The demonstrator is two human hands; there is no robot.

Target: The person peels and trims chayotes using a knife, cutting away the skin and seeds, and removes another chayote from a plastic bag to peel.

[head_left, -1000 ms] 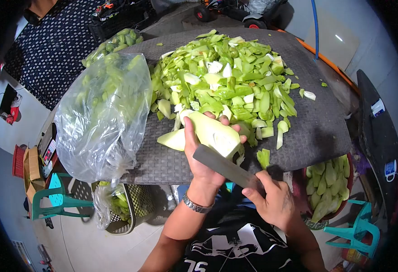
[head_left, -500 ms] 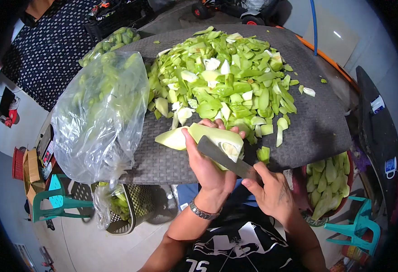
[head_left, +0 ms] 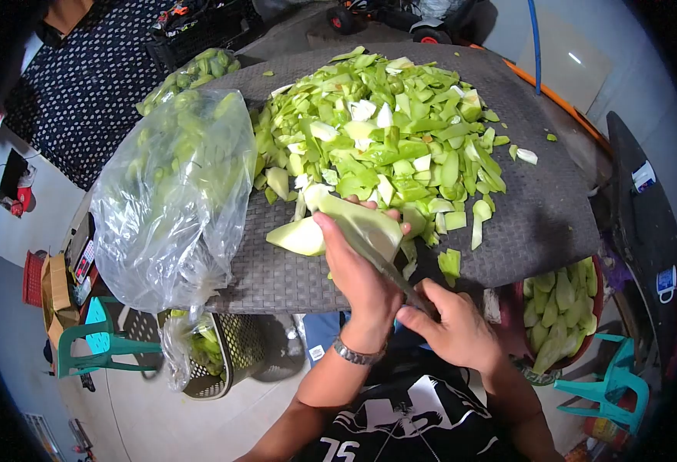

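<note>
A peeled, pale-green chayote half [head_left: 381, 229] lies in my left hand [head_left: 364, 281], its cut face turned towards me. My left fingers curl round its far side, with the thumb on the near side. Closed round the handle of a knife [head_left: 391, 271] is my right hand [head_left: 458, 327]; the dark blade slants up and left across the cut face, slightly blurred. Another peeled chayote piece [head_left: 298, 236] sits just left of my left thumb; whether the hand touches it I cannot tell. Behind my hands rises a big heap of green peelings and white core bits [head_left: 408, 131].
A clear plastic bag of green chayotes [head_left: 173, 192] stands left on the grey woven tabletop [head_left: 539, 208]. Below right, a red basin [head_left: 598, 308] holds peeled pieces. A plastic basket [head_left: 238, 350] and turquoise stools [head_left: 612, 385] are on the floor. Another person's patterned clothing [head_left: 92, 77] shows upper left.
The knife blade has moved along the chayote's cut face and is steeper now. The white seed seen there before no longer shows. A bit of peel or core appears below my left fingers.
</note>
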